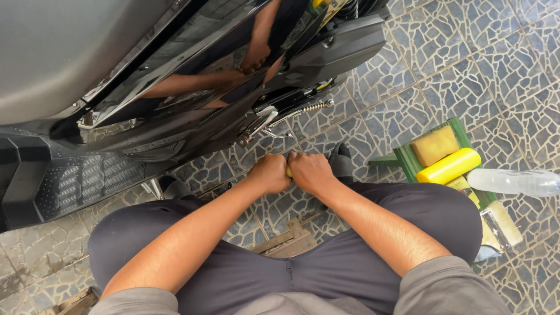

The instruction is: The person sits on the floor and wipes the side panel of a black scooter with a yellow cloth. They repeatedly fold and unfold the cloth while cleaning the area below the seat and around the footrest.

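Person is seated on a low wooden stool [289,240] beside a glossy black scooter [175,99], knees apart, forearms extended forward. Left hand [269,173] and right hand [311,171] are pressed together, knuckle to knuckle, both curled closed around a small yellow object [289,171]; only a sliver of it shows between the fists, so its kind cannot be told. Hands sit above the patterned stone floor [496,64], just below the scooter's metal side stand [262,125]. At the person's right: a green tray [455,129] holding a tan sponge [434,144] and a yellow cylinder [448,165]; a clear plastic bottle [513,181] lies just beside it.
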